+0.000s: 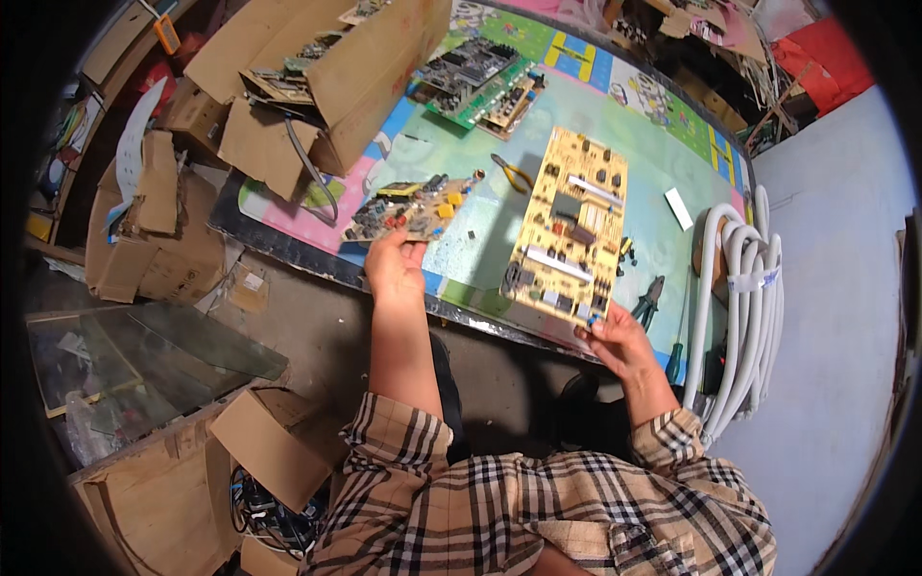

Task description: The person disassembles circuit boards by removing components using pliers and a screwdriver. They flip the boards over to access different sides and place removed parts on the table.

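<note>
My left hand (396, 267) grips the near edge of a brown circuit board (415, 213) with yellow and dark components, at the table's near left side. In my right hand (626, 343) is the lower right corner of a larger tan circuit board (569, 226), long and rectangular, with white strips and many small parts. That board is raised and tilted over the table. Between the two boards lie pliers (512, 174) with yellow handles. A green-handled cutting tool (651, 300) and a screwdriver (676, 355) with a green handle rest near my right hand.
An open cardboard box (375, 91) full of boards stands at the table's left. More circuit boards (480, 86) are stacked at the back. A coil of white hose (744, 278) hangs over the right edge. The table's covering (663, 154) is patterned. A box of cables (274, 509) sits below left.
</note>
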A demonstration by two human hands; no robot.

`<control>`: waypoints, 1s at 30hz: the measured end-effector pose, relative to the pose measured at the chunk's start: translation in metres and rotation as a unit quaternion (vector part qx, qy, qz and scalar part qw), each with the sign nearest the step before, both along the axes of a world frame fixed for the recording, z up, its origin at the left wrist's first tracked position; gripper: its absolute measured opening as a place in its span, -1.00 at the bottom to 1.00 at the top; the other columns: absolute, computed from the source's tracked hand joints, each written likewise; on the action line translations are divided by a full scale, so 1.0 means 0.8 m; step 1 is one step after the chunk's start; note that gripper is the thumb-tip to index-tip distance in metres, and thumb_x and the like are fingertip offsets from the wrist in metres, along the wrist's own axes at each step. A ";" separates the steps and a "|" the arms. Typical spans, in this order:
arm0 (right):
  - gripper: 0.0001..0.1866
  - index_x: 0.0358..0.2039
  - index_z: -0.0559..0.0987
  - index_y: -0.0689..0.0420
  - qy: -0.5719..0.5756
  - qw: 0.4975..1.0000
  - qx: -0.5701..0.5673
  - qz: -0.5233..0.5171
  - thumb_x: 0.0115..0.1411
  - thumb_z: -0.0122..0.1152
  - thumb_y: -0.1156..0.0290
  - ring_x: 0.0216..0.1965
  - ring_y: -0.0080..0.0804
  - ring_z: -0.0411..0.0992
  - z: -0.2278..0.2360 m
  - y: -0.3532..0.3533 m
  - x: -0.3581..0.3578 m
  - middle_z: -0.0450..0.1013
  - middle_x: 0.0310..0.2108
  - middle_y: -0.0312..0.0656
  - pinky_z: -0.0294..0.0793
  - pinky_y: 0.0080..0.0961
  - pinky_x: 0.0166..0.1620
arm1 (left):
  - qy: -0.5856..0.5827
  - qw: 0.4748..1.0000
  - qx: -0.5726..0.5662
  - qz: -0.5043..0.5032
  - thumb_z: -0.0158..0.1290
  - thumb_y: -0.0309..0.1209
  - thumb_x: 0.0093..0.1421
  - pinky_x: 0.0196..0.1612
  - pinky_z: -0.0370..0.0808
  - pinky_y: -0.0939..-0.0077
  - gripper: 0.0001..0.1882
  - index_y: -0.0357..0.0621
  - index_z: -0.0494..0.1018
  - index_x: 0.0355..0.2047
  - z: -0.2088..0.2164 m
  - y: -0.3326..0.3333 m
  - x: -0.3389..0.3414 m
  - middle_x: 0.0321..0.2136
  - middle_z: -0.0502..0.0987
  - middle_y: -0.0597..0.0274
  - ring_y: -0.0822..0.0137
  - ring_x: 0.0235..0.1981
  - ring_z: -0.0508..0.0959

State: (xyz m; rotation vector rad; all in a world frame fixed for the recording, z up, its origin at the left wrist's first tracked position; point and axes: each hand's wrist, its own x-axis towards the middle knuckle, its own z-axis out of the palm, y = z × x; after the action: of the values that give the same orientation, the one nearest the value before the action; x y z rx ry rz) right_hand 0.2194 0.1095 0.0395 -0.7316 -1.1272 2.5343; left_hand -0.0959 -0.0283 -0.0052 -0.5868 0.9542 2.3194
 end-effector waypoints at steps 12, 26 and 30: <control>-0.83 -0.22 0.38 0.27 0.152 0.986 -0.061 0.026 0.17 0.09 0.68 -0.22 -0.28 0.44 -0.005 0.218 -0.374 0.42 -0.25 -0.07 0.56 -0.44 -0.18 | 0.000 1.000 -0.022 0.010 -0.06 -0.69 0.09 0.00 0.44 -0.02 -0.61 -0.17 0.30 -0.05 0.004 0.013 0.026 -0.07 0.44 0.04 0.04 -0.05 0.51; -0.68 -0.04 0.47 0.20 -0.142 0.948 0.244 0.143 0.28 0.10 0.29 -0.37 -0.59 0.46 -0.009 0.187 -0.273 0.48 -0.30 -0.24 0.47 -0.66 -0.31 | 0.033 0.998 -0.005 -0.048 -0.12 -0.72 0.11 0.00 0.49 0.11 -0.56 -0.21 0.29 0.03 0.037 0.030 0.059 -0.06 0.44 0.04 0.09 -0.05 0.51; -0.68 -0.04 0.50 0.19 -0.213 0.931 0.273 0.116 0.29 0.11 0.27 -0.32 -0.63 0.46 -0.025 0.184 -0.109 0.47 -0.29 -0.30 0.46 -0.65 -0.26 | 0.044 0.993 -0.003 -0.110 -0.11 -0.73 0.12 0.02 0.49 0.10 -0.57 -0.23 0.28 0.02 0.033 0.027 0.067 -0.06 0.45 -0.01 0.06 -0.04 0.51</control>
State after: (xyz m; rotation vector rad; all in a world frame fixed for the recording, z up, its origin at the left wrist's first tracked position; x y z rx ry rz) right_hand 0.1319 0.2568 0.0199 -1.0569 -2.0579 2.0916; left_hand -0.0420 -0.0065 0.0210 -0.3646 1.0132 2.1599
